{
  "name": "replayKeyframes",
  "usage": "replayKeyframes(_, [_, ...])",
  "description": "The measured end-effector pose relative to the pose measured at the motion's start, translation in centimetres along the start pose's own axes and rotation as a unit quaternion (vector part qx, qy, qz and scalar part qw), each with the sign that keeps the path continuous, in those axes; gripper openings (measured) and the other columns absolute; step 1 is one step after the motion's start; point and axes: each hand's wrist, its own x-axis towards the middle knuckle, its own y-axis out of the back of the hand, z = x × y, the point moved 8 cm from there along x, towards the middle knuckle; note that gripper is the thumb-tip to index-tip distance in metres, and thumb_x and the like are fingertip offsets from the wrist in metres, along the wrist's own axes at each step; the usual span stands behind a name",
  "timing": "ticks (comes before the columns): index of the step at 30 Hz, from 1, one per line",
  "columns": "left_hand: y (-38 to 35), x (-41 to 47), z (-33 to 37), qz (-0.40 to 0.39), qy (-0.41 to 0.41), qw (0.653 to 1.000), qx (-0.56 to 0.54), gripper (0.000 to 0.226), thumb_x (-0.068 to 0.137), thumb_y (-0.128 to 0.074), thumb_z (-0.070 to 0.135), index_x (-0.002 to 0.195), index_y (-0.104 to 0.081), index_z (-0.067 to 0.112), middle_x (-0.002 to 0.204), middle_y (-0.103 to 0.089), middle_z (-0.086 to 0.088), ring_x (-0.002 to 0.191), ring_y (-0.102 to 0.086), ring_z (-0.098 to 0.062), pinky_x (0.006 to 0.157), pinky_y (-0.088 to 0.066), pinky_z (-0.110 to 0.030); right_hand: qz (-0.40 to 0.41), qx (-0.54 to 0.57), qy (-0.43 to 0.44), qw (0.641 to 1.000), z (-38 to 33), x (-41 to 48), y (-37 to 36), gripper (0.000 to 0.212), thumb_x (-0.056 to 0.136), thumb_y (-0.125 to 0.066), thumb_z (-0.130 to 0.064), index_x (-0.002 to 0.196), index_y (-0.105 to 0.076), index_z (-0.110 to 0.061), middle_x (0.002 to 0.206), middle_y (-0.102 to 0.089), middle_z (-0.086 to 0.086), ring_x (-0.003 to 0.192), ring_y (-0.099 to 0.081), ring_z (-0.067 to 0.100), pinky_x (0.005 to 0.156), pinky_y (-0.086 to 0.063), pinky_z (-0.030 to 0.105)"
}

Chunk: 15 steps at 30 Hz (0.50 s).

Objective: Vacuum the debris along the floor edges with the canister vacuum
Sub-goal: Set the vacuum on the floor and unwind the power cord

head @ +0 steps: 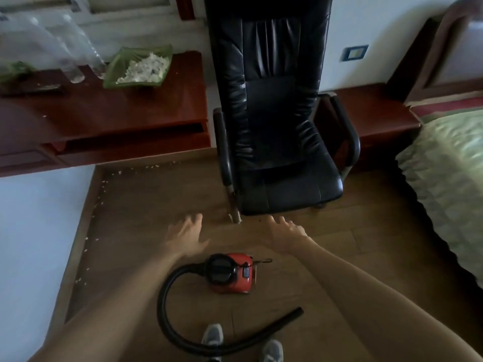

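- Left hand (187, 235): I am holding it out over the wooden floor (326, 270), fingers straight and slightly spread, gripping nothing.
- Right hand (283, 232): I am holding it out level with the left one, fingers likewise extended and relaxed, gripping nothing; the two hands are staying apart, with a gap between them.
- Canister vacuum (231, 275): the red body with its black round top is sitting on the floor, nearer to me than both hands and between my forearms; neither hand is touching it.
- Hose (167, 296): the black tube is leaving the left side of the canister, curving down and around to the right, and is lying on the floor in front of my shoes (213, 335); its free end (296, 312) is pointing right and is resting loose.
- Debris (100, 197): small white flecks are lying scattered along the left edge of the floor beside the skirting, and along the far edge beneath the desk (104, 113).
- Office chair (274, 113): black, with armrests, it is standing just beyond my hands.
- Green dish (138, 66): it is sitting on the desk, holding white scraps.
- Bed (449, 178): its green cover is occupying the right side.
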Motion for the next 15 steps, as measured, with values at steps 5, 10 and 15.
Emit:
replayKeyframes(5, [-9.2,3.0,-1.2,-0.079,0.000,0.994,-0.071,0.085,0.094,-0.052,0.051,0.155,-0.009,0.010,0.156,-0.025,-0.018,0.144,-0.027,-0.034,0.112,-0.030,-0.049,-0.069,0.029,-0.036,0.997,0.6,2.4,-8.5,0.070,0.093,-0.052,-0.049,0.150,-0.022,-0.020,0.146,-0.040,0.009,0.131,-0.045,0.032,0.101,-0.044,0.046])
replayKeyframes(10, [-19.3,6.6,-3.3,-0.154,-0.029,0.986,-0.055,0.083,0.093,-0.049,0.054,0.153,-0.011,0.011,0.155,-0.027,-0.018,0.144,-0.027,-0.034,0.111,-0.035,-0.051,-0.136,0.060,-0.076,0.986,0.8,4.4,-19.3,0.071,0.096,-0.047,-0.050,0.153,-0.018,-0.019,0.150,-0.036,0.010,0.135,-0.042,0.033,0.103,-0.040,0.045])
replayKeyframes(15, [-26.7,9.0,-5.4,-0.187,-0.054,0.981,-0.015,0.077,0.092,-0.047,0.058,0.149,-0.019,0.014,0.143,-0.038,-0.014,0.124,-0.047,-0.033,0.095,-0.048,-0.045,-0.197,0.072,-0.099,0.973,-0.4,6.2,-29.0,0.076,0.094,-0.047,-0.057,0.154,-0.015,-0.020,0.146,-0.040,0.010,0.134,-0.044,0.034,0.101,-0.042,0.044])
